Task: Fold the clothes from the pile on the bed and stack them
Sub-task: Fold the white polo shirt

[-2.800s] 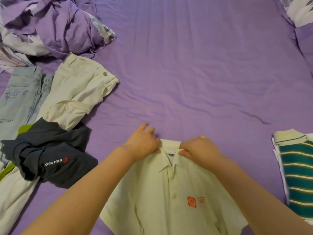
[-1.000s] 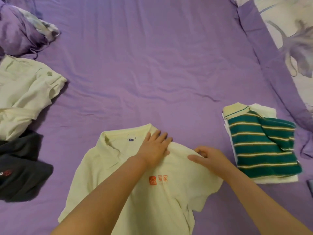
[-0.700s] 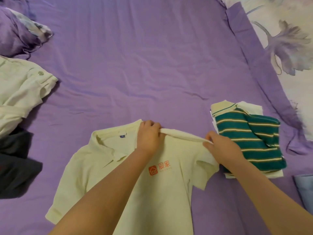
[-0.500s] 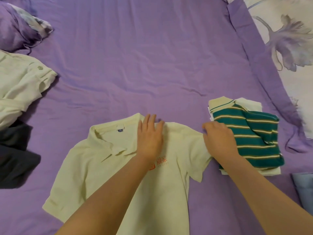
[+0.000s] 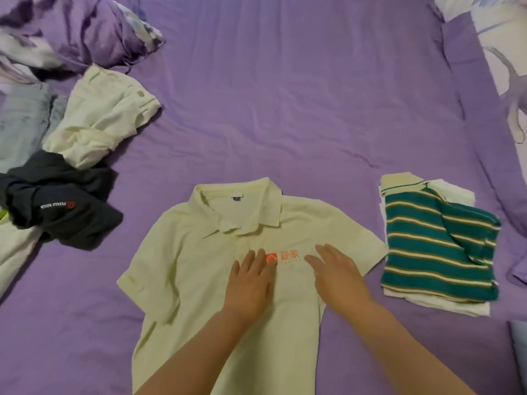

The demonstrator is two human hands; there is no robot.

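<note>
Your purple bed sheet fills the view. At 6 o'clock the pale yellow polo shirt lies face up, collar toward 12. At 9 to 10 o'clock sits the unfolded pile: cream trousers, a dark garment and light jeans. At 3 o'clock the green striped shirt tops 1 folded stack. Your left hand and right hand both press flat, fingers straight, either side of the orange logo.
</note>
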